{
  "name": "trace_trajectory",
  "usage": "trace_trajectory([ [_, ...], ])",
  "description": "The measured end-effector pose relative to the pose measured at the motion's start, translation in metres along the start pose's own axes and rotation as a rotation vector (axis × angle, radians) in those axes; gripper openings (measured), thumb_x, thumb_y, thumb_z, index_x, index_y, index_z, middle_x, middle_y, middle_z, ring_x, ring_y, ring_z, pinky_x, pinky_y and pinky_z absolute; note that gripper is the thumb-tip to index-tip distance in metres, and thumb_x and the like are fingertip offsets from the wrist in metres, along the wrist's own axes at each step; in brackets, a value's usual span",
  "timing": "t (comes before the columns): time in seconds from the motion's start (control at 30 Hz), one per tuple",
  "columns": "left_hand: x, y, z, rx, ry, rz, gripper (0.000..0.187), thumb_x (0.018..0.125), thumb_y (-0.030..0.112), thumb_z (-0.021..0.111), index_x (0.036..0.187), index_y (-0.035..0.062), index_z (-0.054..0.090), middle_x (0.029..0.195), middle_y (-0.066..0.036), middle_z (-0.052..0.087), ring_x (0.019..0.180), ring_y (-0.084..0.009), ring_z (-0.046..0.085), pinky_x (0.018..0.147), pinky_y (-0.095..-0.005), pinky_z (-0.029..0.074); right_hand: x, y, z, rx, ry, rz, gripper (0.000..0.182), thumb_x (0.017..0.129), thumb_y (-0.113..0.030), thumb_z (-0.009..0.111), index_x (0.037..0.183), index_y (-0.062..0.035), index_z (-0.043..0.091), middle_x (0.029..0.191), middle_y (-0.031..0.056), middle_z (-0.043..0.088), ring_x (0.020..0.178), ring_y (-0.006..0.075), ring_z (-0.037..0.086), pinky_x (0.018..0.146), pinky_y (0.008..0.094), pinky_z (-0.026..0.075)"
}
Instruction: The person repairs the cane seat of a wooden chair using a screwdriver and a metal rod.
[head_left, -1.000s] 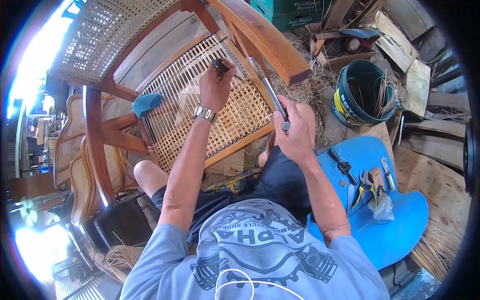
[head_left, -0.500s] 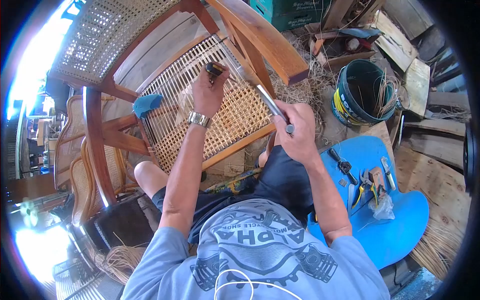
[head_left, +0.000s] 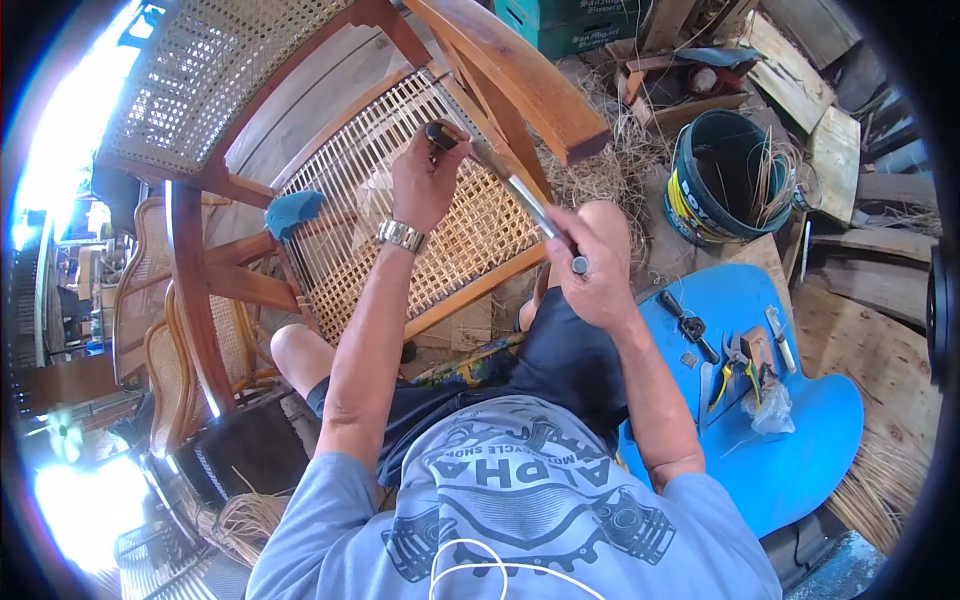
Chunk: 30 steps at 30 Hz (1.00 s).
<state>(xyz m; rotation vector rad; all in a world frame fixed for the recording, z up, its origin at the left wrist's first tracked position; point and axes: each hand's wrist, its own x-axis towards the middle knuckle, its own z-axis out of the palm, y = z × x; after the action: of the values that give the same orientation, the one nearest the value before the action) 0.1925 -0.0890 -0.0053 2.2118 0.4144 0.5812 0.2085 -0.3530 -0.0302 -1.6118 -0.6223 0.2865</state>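
Observation:
My left hand (head_left: 425,185), with a watch at its wrist, is closed around a dark-handled tool (head_left: 441,136) over the woven chair seat (head_left: 470,225). My right hand (head_left: 594,270) grips a hammer (head_left: 530,203) by its metal handle. The hammer's head is blurred, close to the fingers of my left hand at the seat's far right edge. Cane strands cross the near part of the seat, while mostly parallel strands span the far part. A blue piece (head_left: 292,213) lies on the left rail of the seat.
A blue surface (head_left: 790,470) at right holds pliers (head_left: 735,372), a knife (head_left: 780,338) and other tools. Behind it stands a green bucket (head_left: 715,170) with cane strips. The chair's wooden armrest (head_left: 520,75) rises beyond my hands. Other cane-backed chairs are at left.
My left hand has shifted slightly right with the dark-handled tool. The hammer's head is a little lower and nearer to it. The camera view has moved slightly.

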Motion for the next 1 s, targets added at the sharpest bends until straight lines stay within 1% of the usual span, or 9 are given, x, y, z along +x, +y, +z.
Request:
trace_trajectory([
  [0.07, -0.003, -0.005, -0.002, -0.025, 0.040, 0.001, 0.017, 0.094, 0.017, 0.076, 0.107, 0.0091, 0.068, 0.085, -0.004, 0.074, 0.074, -0.0125, 0.068, 0.066, -0.0306, 0.052, -0.003, -0.002, -0.001, -0.027, -0.087, -0.031, 0.038, 0.102, -0.010, 0.059, 0.137, 0.0036, 0.055, 0.106, 0.0157, 0.069, 0.090, 0.0228, 0.067, 0.083, 0.0341, 0.053],
  [0.17, -0.006, -0.010, -0.002, -0.045, 0.102, -0.008, 0.017, 0.094, 0.017, 0.076, 0.108, 0.0103, 0.068, 0.086, -0.003, 0.075, 0.075, -0.0119, 0.069, 0.065, -0.0298, 0.052, -0.022, -0.011, 0.000, -0.008, 0.046, 0.094, 0.037, 0.101, -0.009, 0.059, 0.136, 0.0025, 0.056, 0.105, 0.0167, 0.069, 0.089, 0.0231, 0.068, 0.082, 0.0351, 0.054],
  [0.27, -0.011, 0.002, -0.001, 0.043, 0.081, -0.027, 0.016, 0.095, 0.017, 0.076, 0.107, 0.0115, 0.068, 0.086, -0.002, 0.075, 0.074, -0.0113, 0.069, 0.063, -0.0296, 0.052, -0.031, -0.008, 0.001, 0.040, -0.030, 0.082, 0.037, 0.101, -0.010, 0.059, 0.136, 0.0012, 0.057, 0.105, 0.0189, 0.069, 0.089, 0.0271, 0.068, 0.082, 0.0366, 0.053],
  [0.37, -0.011, 0.002, 0.005, 0.089, 0.044, -0.041, 0.015, 0.095, 0.016, 0.076, 0.107, 0.0122, 0.068, 0.086, -0.002, 0.075, 0.071, -0.0111, 0.068, 0.062, -0.0302, 0.052, -0.026, -0.016, 0.007, 0.026, -0.275, 0.122, 0.038, 0.099, -0.008, 0.060, 0.136, 0.0014, 0.056, 0.100, 0.0237, 0.068, 0.090, 0.0366, 0.069, 0.081, 0.0401, 0.053],
  [0.47, -0.011, 0.001, 0.004, 0.036, 0.060, -0.064, 0.015, 0.094, 0.015, 0.076, 0.107, 0.0119, 0.068, 0.085, -0.002, 0.074, 0.071, -0.0113, 0.066, 0.062, -0.0306, 0.052, -0.018, -0.005, 0.025, -0.073, -0.133, 0.043, 0.038, 0.098, -0.007, 0.060, 0.135, 0.0021, 0.055, 0.101, 0.0247, 0.068, 0.091, 0.0392, 0.068, 0.082, 0.0429, 0.052],
  [0.57, -0.004, -0.007, -0.002, -0.056, 0.229, 0.035, 0.014, 0.094, 0.014, 0.075, 0.106, 0.0108, 0.068, 0.083, -0.003, 0.073, 0.071, -0.0126, 0.065, 0.063, -0.0327, 0.051, -0.014, -0.032, 0.021, 0.068, -0.283, 0.076, 0.037, 0.098, -0.007, 0.060, 0.133, 0.0024, 0.055, 0.103, 0.0260, 0.068, 0.095, 0.0425, 0.068, 0.084, 0.0458, 0.052],
  [0.7, 0.000, -0.007, -0.001, 0.137, 0.099, -0.132, 0.015, 0.094, 0.015, 0.076, 0.106, 0.0109, 0.068, 0.081, -0.004, 0.072, 0.069, -0.0140, 0.065, 0.061, -0.0324, 0.050, -0.012, -0.019, 0.032, -0.039, -0.227, -0.067, 0.035, 0.098, -0.007, 0.060, 0.132, 0.0024, 0.055, 0.105, 0.0268, 0.068, 0.099, 0.0447, 0.067, 0.084, 0.0475, 0.052],
  [0.87, -0.002, -0.009, 0.005, 0.058, 0.083, -0.057, 0.015, 0.094, 0.015, 0.075, 0.106, 0.0104, 0.067, 0.085, -0.005, 0.074, 0.073, -0.0150, 0.069, 0.063, -0.0327, 0.052, -0.003, -0.003, 0.030, -0.097, -0.182, 0.053, 0.037, 0.099, -0.010, 0.059, 0.133, 0.0024, 0.054, 0.109, 0.0275, 0.067, 0.102, 0.0460, 0.066, 0.087, 0.0482, 0.052],
  [1.0, -0.005, 0.004, -0.002, 0.006, 0.143, -0.021, 0.015, 0.095, 0.013, 0.074, 0.107, 0.0083, 0.067, 0.090, -0.005, 0.076, 0.080, -0.0138, 0.070, 0.070, -0.0307, 0.054, -0.015, -0.011, 0.022, -0.104, -0.159, -0.039, 0.041, 0.099, -0.012, 0.059, 0.137, 0.0018, 0.053, 0.114, 0.0281, 0.067, 0.105, 0.0464, 0.065, 0.089, 0.0492, 0.052],
])
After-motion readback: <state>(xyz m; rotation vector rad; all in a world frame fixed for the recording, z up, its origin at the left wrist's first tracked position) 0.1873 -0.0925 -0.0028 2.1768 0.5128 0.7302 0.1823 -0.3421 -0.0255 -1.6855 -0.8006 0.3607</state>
